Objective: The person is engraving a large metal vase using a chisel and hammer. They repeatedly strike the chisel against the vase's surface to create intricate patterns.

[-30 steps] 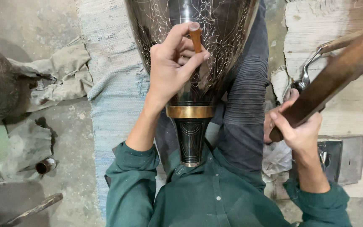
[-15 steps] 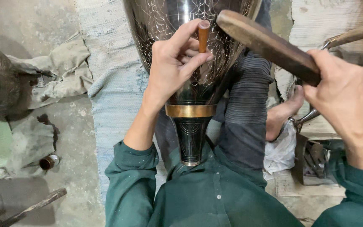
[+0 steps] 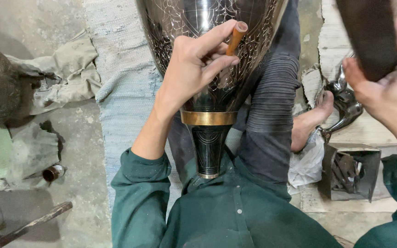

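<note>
Two hands were seen over a dark, glossy metal vase point(image 3: 210, 55), finely engraved and tapering to a brass band and a narrow ribbed neck, laid along the lap. A slim copper-coloured punch point(image 3: 234, 38) was pinched between the thumb and fingers of the left hand point(image 3: 194, 69), its tip set against the vase wall. The right hand point(image 3: 387, 87) was closed round a smooth dark wooden mallet point(image 3: 368, 32), raised at the far right. Crumpled grey cloth point(image 3: 67, 76) was spread on the concrete at the left.

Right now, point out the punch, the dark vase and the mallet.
Punch point(image 3: 235, 38), head view, on its orange shank above the fingers.
Dark vase point(image 3: 207, 117), head view, on its brass band.
Mallet point(image 3: 368, 36), head view, on its dark wooden head.
</note>
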